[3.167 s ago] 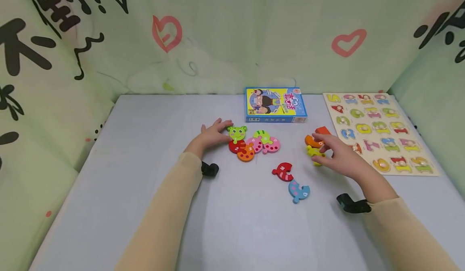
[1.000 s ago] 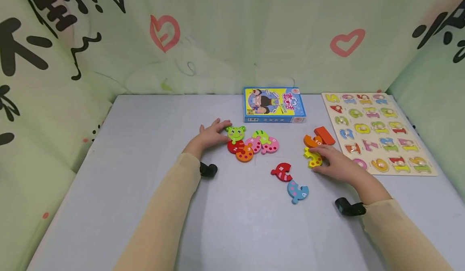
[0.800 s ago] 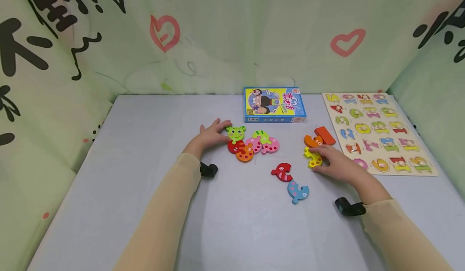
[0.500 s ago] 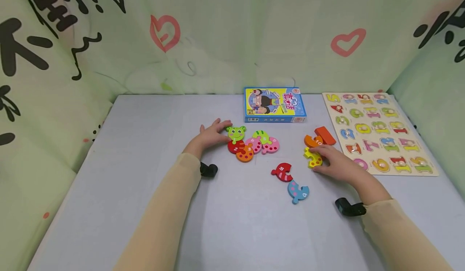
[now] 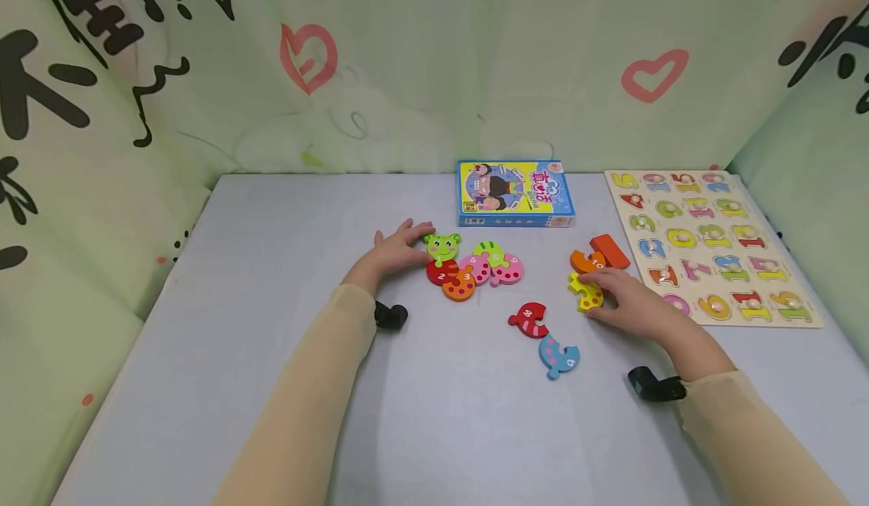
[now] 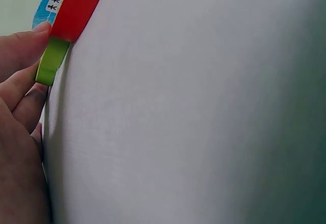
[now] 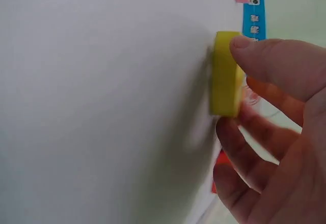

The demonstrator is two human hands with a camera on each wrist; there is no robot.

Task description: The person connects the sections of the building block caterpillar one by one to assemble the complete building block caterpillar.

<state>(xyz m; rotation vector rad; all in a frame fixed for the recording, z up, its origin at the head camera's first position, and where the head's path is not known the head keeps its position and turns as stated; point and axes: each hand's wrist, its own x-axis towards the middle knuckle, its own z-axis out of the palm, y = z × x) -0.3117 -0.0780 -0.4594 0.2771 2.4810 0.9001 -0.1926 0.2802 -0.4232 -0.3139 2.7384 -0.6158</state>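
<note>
In the head view my left hand (image 5: 391, 256) pinches the green frog-face puzzle piece (image 5: 443, 248) by its left side. Thumb and fingers also meet its green edge (image 6: 52, 61) in the left wrist view. Joined to it is a short chain: a red piece (image 5: 441, 273), an orange piece (image 5: 459, 284), then pink and green ones. On the right, my right hand (image 5: 638, 308) pinches a yellow spotted puzzle piece (image 5: 585, 293) between thumb and fingers. The right wrist view shows that yellow piece (image 7: 225, 74) edge-on. Just behind it lie an orange piece (image 5: 586, 261) and a red-orange block (image 5: 609, 251).
A loose red piece (image 5: 529, 320) and a blue piece (image 5: 559, 357) lie between the hands, towards the front. A blue and yellow box (image 5: 514, 193) stands at the back of the table. A wooden number board (image 5: 679, 272) lies at the right.
About three seconds ago the right hand hovered over the yellow piece with fingers apart; it now pinches that piece, turned slightly. The left hand stays at the frog-face piece.
</note>
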